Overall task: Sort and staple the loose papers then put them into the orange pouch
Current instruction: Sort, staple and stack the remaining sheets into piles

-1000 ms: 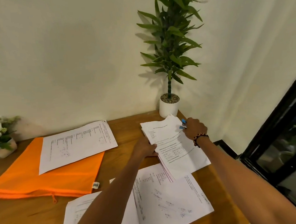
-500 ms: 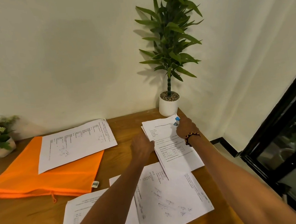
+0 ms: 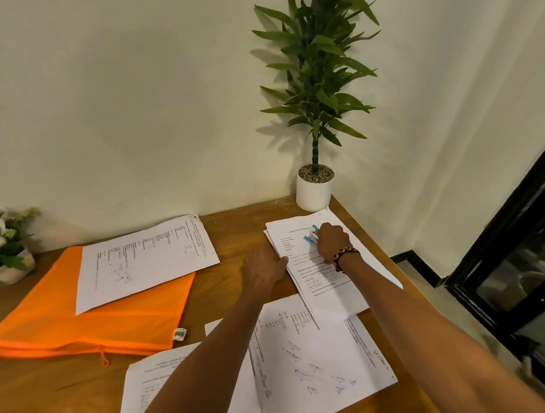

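Right hand grips a blue stapler over the paper stack | left hand, fingers flat, presses that stack's near-left edge | orange pouch lies well left.

One view only: a wide-angle camera on the person's head, looking forward and down over a wooden table toward a wall corner. Both forearms run up from the lower edge, so the lens sits above and behind the fingers. The right hand and left hand lie near frame centre, at arm's reach. Beyond the fingertips stands a potted plant against the wall; left of them, the orange pouch; nearer the camera than the fingers, loose papers. Straight lines bow at the frame edges.
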